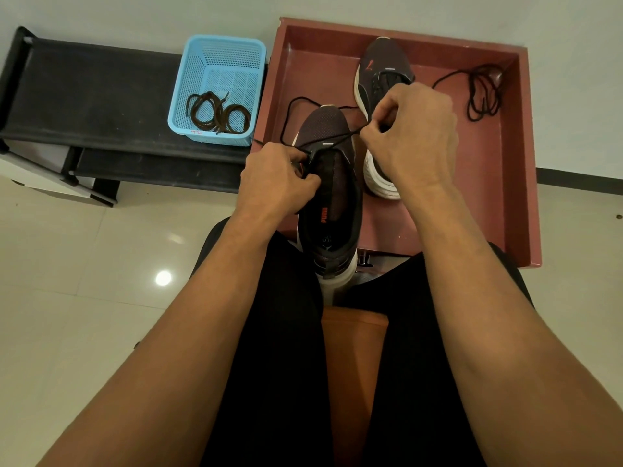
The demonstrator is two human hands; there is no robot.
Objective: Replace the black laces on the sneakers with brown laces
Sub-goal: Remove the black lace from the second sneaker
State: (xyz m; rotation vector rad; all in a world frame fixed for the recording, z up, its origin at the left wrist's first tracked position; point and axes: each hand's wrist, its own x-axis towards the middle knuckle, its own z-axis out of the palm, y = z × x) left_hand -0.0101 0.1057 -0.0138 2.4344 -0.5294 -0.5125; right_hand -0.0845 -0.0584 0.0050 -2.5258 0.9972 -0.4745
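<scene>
Pale floor tiles surround the red tray, where your left hand grips the near sneaker at its eyelets. Your right hand pinches the black lace, stretched taut between both hands. Brown laces lie in the blue basket, beyond and left of your left hand.
</scene>
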